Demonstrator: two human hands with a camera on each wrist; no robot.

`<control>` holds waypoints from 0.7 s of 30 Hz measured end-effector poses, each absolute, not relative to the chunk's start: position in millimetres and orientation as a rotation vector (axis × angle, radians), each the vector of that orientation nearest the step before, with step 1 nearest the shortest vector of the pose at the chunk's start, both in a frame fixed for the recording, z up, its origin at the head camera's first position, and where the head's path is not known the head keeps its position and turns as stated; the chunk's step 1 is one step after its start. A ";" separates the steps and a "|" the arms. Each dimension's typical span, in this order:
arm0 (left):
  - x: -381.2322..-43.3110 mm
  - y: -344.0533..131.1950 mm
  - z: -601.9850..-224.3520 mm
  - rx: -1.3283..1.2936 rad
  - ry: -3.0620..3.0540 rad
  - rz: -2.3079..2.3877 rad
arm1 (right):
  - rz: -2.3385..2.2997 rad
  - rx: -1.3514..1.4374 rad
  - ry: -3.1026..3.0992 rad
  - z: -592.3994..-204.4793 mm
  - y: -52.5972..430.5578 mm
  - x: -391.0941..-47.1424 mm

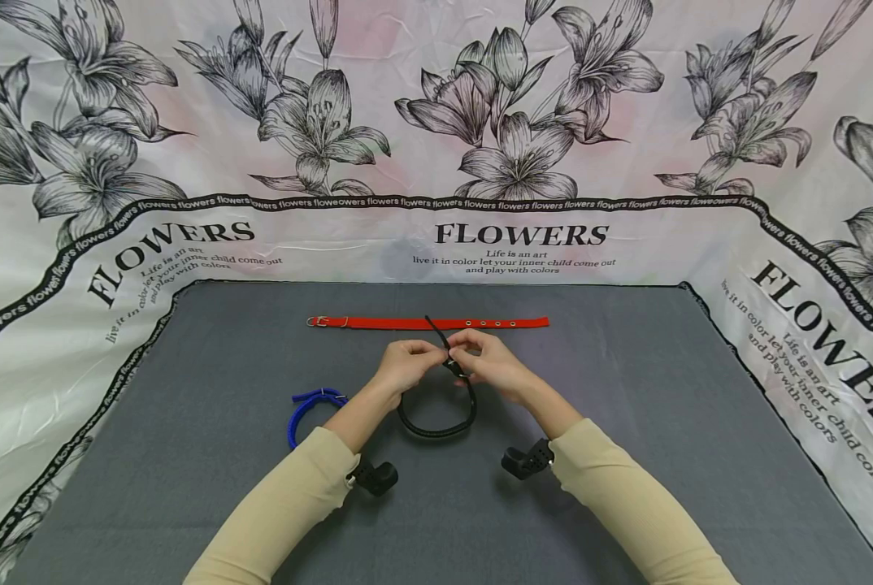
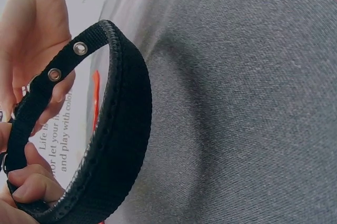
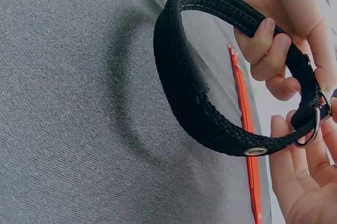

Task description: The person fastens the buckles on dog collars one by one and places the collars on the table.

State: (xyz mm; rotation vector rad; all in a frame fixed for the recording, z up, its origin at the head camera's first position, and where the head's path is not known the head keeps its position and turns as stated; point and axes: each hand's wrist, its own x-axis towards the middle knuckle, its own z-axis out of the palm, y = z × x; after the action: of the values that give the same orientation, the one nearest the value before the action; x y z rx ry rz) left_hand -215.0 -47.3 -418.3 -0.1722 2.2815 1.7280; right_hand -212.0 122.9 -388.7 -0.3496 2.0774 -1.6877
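A black dog collar (image 1: pixel 436 432), looped into a ring, is held up above the grey table by both hands. My left hand (image 1: pixel 409 366) grips the strap near the buckle, with several fingers curled round the band in the right wrist view. At the metal buckle and D-ring (image 3: pixel 318 121), my right hand (image 1: pixel 489 361) pinches the collar, its other fingers spread below. The strap's free end (image 1: pixel 434 327) sticks up between the two hands. Metal eyelets (image 2: pixel 80 48) show along the band in the left wrist view.
Behind the hands a red collar (image 1: pixel 407 323) lies stretched flat across the table (image 1: pixel 627 366). A blue collar (image 1: pixel 295 422), coiled, lies beside my left forearm and is partly covered by it. A flower-printed cloth (image 1: pixel 363 244) borders the grey surface.
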 end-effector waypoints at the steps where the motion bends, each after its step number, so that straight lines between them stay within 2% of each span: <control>1: -215.2 -47.4 -418.2 -0.173 2.283 1.724 | -1.682 -0.354 2.078 -388.2 123.0 -212.0; 6: -215.2 -48.0 -417.9 -0.185 2.284 1.706 | -1.662 -0.340 2.047 -388.1 124.5 -214.0; 13: -214.6 -46.7 -417.8 -0.184 2.281 1.717 | -1.660 -0.327 2.063 -409.8 128.6 -227.2; 21: -216.3 -46.9 -418.5 -0.091 2.215 1.825 | -1.692 -0.310 2.127 -405.3 131.0 -228.5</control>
State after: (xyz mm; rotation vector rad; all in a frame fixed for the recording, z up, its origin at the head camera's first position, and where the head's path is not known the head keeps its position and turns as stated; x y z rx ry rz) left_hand -216.3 -46.9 -418.5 -0.0914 2.2150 1.8246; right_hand -228.5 131.0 -405.3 -0.3103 2.1270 -1.6919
